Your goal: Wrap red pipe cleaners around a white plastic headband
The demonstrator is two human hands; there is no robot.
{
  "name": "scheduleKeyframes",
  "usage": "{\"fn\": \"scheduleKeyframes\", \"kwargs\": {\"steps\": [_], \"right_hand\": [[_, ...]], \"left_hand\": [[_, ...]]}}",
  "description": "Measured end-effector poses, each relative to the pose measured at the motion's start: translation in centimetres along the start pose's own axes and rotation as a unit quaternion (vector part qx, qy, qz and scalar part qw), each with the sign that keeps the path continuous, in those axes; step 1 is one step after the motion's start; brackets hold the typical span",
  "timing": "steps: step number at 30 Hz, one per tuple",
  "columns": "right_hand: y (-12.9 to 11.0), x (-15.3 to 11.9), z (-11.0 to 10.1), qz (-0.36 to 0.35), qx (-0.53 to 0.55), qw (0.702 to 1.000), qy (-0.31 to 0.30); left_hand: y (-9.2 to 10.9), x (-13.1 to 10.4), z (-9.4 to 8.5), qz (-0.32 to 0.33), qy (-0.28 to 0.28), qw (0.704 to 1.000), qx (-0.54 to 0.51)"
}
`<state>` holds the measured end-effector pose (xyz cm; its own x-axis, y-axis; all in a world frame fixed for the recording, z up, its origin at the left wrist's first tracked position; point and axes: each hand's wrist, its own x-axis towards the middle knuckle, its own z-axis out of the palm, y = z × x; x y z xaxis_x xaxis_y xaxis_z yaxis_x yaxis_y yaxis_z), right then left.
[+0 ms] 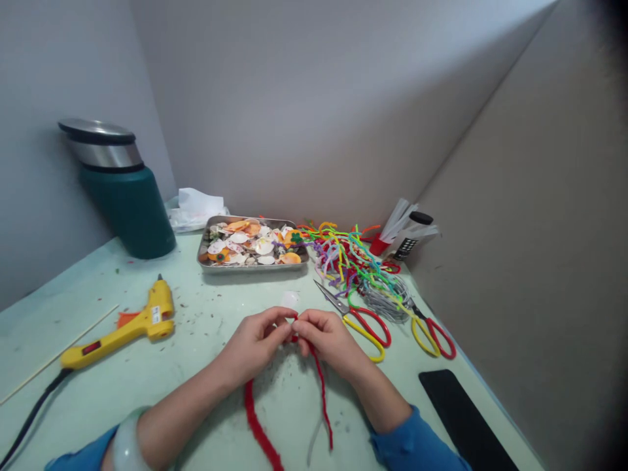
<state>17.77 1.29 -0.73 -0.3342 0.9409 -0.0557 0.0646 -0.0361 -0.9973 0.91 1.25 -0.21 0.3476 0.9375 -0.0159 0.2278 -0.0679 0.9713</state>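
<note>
My left hand and my right hand meet above the middle of the table, thumbs and forefingers pinched close together. Between the fingertips shows a small bit of red pipe cleaner, and its thin end hangs down below my right hand. A thicker fuzzy red strip runs from under my left hand toward the near edge; whether it joins the thin piece is hidden. Close by on the right lie scissors with one red and one yellow handle. A bare grey wire lies beside the thin red end.
At left are a yellow glue gun, a thin wooden stick and a green bottle. Behind my hands sits a metal tray of shells. Colourful pipe cleaners, second scissors and a black phone-like slab are at right.
</note>
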Motion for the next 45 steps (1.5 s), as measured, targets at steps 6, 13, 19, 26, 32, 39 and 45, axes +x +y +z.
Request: {"fn": "scheduleKeyframes", "kwargs": {"steps": [6, 13, 19, 26, 32, 39, 45], "right_hand": [[0.5, -0.1, 0.2, -0.042, -0.092, 0.995, 0.008], [0.6, -0.2, 0.4, -0.041, -0.147, 0.988, 0.008], [0.2, -0.3, 0.5, -0.037, -0.163, 0.986, -0.012], [0.3, -0.2, 0.5, -0.045, -0.177, 0.983, 0.013], [0.4, -0.1, 0.6, -0.046, -0.197, 0.979, 0.013], [0.4, -0.2, 0.9, -0.047, -0.219, 0.974, 0.027], [1.2, 0.4, -0.2, -0.054, -0.224, 0.967, 0.107]], "left_hand": [[0.0, 0.2, -0.2, 0.022, 0.026, 0.999, 0.007], [0.3, 0.2, -0.2, -0.047, 0.038, 0.997, -0.047], [-0.1, 0.3, -0.1, -0.037, 0.041, 0.998, -0.038], [-0.5, 0.5, -0.1, -0.038, 0.041, 0.998, -0.023], [-1.1, 0.5, -0.2, -0.006, 0.048, 0.998, 0.049], [-1.4, 0.3, -0.1, 0.031, 0.082, 0.986, 0.138], [-1.0, 0.4, -0.4, 0.033, 0.084, 0.985, 0.149]]}}
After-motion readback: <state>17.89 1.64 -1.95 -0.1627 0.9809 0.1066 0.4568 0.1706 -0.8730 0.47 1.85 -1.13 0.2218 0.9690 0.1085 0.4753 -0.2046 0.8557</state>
